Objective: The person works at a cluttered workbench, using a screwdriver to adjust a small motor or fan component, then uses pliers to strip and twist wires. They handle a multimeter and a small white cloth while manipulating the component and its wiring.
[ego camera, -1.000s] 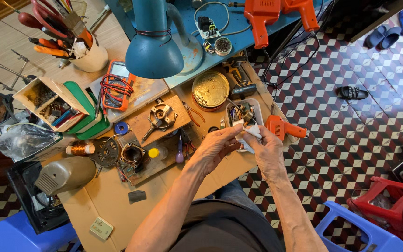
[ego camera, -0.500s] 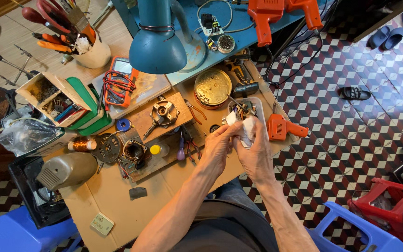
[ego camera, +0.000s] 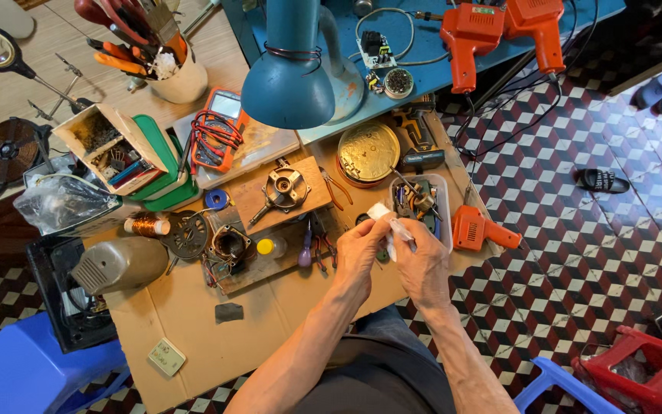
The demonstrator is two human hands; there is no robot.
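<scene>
Both my hands meet over the right part of a cardboard-covered bench (ego camera: 193,322). My left hand (ego camera: 359,249) and my right hand (ego camera: 417,261) pinch a small white piece (ego camera: 387,221), paper or tape, between their fingertips. Just behind them stands a clear plastic tray (ego camera: 444,218) with small parts and tools. To the left on a wooden board (ego camera: 258,201) lie a metal motor bracket (ego camera: 285,188) and a motor stator with copper windings (ego camera: 227,244). Pliers (ego camera: 308,245) lie close to my left hand.
An orange soldering gun (ego camera: 478,230) lies right of my hands at the bench edge. A round brass tin (ego camera: 368,152), a blue lamp (ego camera: 293,73), an orange multimeter (ego camera: 216,130), a cup of tools (ego camera: 170,65) and a copper wire spool (ego camera: 147,225) crowd the bench. Tiled floor lies to the right.
My hands have drawn closer together and now hold the white piece more tightly between them; the view has shifted slightly.
</scene>
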